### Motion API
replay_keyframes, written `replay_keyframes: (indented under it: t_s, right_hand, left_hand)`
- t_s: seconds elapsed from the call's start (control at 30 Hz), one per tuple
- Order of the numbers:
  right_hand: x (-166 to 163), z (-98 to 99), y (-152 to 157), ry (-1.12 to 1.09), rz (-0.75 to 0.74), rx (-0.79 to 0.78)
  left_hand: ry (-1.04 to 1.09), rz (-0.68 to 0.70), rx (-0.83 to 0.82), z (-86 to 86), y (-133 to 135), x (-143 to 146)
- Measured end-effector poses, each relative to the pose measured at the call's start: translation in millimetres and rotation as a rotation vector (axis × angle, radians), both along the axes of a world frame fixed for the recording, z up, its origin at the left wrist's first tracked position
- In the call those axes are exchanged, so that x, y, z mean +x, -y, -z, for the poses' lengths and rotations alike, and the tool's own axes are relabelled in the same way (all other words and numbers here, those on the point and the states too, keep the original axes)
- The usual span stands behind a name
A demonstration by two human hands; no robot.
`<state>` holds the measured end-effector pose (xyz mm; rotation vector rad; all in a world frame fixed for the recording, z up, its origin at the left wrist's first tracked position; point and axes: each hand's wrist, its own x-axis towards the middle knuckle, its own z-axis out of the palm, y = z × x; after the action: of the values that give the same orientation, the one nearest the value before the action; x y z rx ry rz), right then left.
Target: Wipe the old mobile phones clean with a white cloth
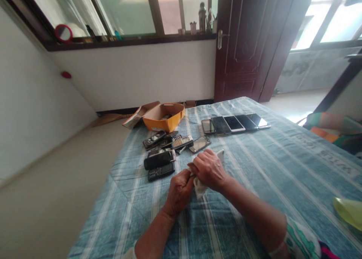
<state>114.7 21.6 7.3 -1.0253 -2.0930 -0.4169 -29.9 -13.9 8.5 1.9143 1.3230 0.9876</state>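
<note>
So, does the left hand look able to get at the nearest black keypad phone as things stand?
Probably yes: the black keypad phone lies close by, with only striped blue cover between. The left hand seems busy at the white cloth, though, so it may need freeing first.

Only lettering I can spot is the faded block capitals on the blue striped cloth (277,213), out right of the right hand (210,169), way too blurry to spell out. Keypad phone (161,171) left of the left hand (181,189)? Digits too tiny to read.
</note>
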Motion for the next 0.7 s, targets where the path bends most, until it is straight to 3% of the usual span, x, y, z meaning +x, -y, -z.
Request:
replay_keyframes:
  t_s: [0.3, 0.57, 0.7]
  right_hand:
    - [15, -6.8, 10, 0.048, -0.137, -0.167]
    - [53, -1.6, -15, 0.002, 0.089, -0.094]
    - [46, -4.1, -13, 0.001, 0.146, -0.019]
  left_hand:
    - [-0.044, -0.007, 0.011, -1.5, 0, 0]
    - [-0.091, -0.019, -0.004, -4.8, -1, 0]
    - [-0.087, -0.015, -0.002, -5.7, 0, 0]
